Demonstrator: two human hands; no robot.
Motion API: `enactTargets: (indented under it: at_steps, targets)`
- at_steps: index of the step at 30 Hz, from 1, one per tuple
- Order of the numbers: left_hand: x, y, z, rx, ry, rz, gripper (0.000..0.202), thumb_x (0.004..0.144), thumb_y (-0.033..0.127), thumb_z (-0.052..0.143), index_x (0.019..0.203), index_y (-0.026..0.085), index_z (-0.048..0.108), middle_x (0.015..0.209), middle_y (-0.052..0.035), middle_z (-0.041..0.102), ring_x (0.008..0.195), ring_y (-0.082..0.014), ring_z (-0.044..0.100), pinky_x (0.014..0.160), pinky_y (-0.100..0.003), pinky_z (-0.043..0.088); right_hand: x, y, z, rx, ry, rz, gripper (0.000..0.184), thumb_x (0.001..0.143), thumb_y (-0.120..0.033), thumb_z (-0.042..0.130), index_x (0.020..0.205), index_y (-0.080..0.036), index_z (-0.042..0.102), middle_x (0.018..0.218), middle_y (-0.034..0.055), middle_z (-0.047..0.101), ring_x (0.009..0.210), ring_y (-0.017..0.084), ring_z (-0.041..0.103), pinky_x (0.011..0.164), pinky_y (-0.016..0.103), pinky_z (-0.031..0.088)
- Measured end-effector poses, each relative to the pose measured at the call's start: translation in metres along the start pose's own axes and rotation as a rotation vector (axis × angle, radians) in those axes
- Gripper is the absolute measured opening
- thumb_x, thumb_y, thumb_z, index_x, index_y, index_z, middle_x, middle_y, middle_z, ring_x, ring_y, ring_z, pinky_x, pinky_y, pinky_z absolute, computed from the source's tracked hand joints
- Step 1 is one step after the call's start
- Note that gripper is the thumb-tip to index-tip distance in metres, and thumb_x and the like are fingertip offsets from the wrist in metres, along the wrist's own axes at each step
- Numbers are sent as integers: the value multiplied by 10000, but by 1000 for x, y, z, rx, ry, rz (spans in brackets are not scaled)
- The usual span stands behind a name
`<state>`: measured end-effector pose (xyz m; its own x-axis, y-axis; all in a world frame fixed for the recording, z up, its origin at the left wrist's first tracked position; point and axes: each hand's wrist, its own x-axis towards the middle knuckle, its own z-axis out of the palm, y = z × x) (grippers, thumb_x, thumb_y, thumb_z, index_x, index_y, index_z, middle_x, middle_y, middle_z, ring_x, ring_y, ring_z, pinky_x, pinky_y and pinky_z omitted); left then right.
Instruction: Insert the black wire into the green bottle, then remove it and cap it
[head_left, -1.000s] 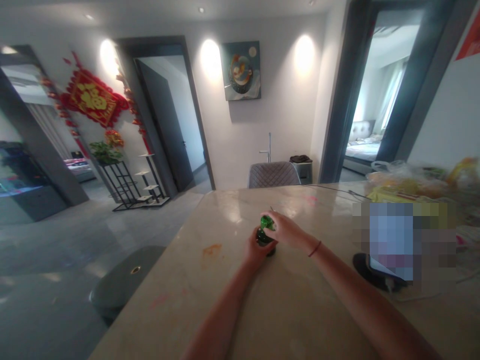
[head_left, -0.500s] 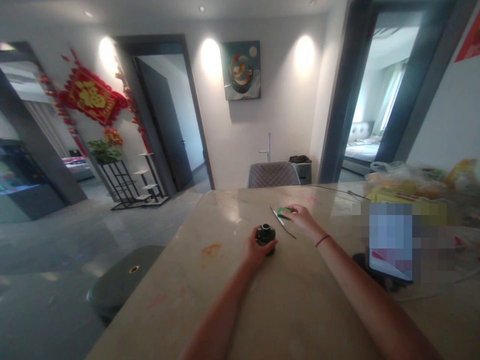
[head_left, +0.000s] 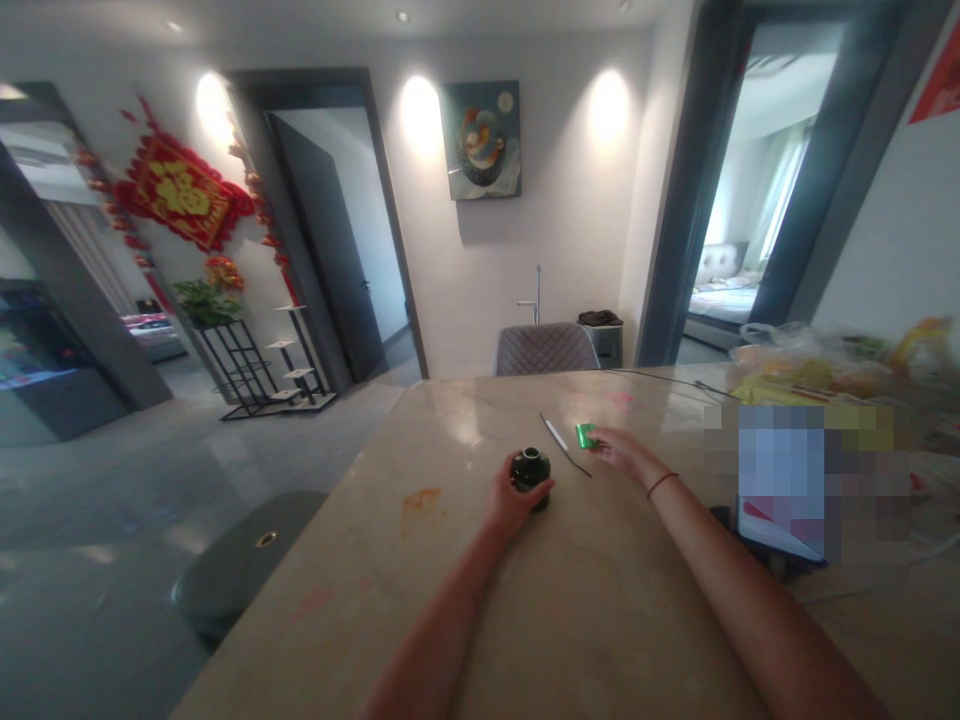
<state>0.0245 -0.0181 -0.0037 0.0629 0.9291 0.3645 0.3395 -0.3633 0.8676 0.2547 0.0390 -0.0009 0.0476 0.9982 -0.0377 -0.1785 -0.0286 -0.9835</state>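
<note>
A small dark bottle (head_left: 531, 470) stands upright on the table, its round mouth uncovered at the top. My left hand (head_left: 514, 497) is closed around its body, fingers on the left side and thumb across the front. To the right of the bottle, my right hand (head_left: 616, 450) pinches a shiny green cap (head_left: 585, 436) by its right side, at or just over the tabletop; whether it touches the surface I cannot tell. Between the bottle and the cap lies a thin dark stick (head_left: 556, 434) with a whitish middle part, slanting across the table.
The stone-patterned table (head_left: 360, 600) bears an orange stain on the left. At right stand a phone-like screen (head_left: 780, 490), partly pixelated, and plastic bags (head_left: 817, 360). A cable (head_left: 667, 379) runs along the far edge. A grey chair (head_left: 547, 348) and a green stool (head_left: 240, 560) adjoin the table.
My right hand has moved right and slightly towards me with the green cap, away from the thin stick. The cap now shows more upright. My left hand and the bottle have stayed put.
</note>
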Motion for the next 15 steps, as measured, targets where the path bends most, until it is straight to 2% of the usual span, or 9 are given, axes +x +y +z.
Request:
enactTargets:
  at_steps: [4,7,9,12,15]
  targets:
    - [1,-1,1,5,17,-6,634,537,450,717,1076,172,532,934,-61,638,830,-178,590,753,-305,463,2,7,0,-520,111,-162,261,574,-225,616,811,-116,625,788,67,653,740,174,598,716,285,467]
    - [0,1,1,-6,6,-13,631,541,449,716,1077,174,530,922,-54,640,811,-167,593,750,-296,466,3,10,-2,-824,201,-221,353,562,-221,603,893,-101,598,837,79,644,762,179,590,697,264,456]
    - [-1,2,0,-2,-5,-15,620,546,451,711,1072,175,531,913,-50,642,805,-164,593,745,-292,466,2,12,-3,-1001,250,-245,394,566,-236,598,925,-76,574,904,122,625,821,204,581,713,263,447]
    - [-2,5,-1,8,-3,-12,623,546,448,712,1072,172,528,921,-54,640,819,-168,591,741,-289,464,-5,11,-1,-1227,294,-212,450,572,-255,597,959,-34,540,983,192,580,889,249,562,744,279,431]
    - [-2,6,-1,0,1,-7,606,547,443,713,1061,177,530,922,-50,640,816,-167,592,736,-287,464,-14,3,5,-1373,317,-118,472,596,-275,591,992,-28,524,994,206,563,912,271,553,754,296,423]
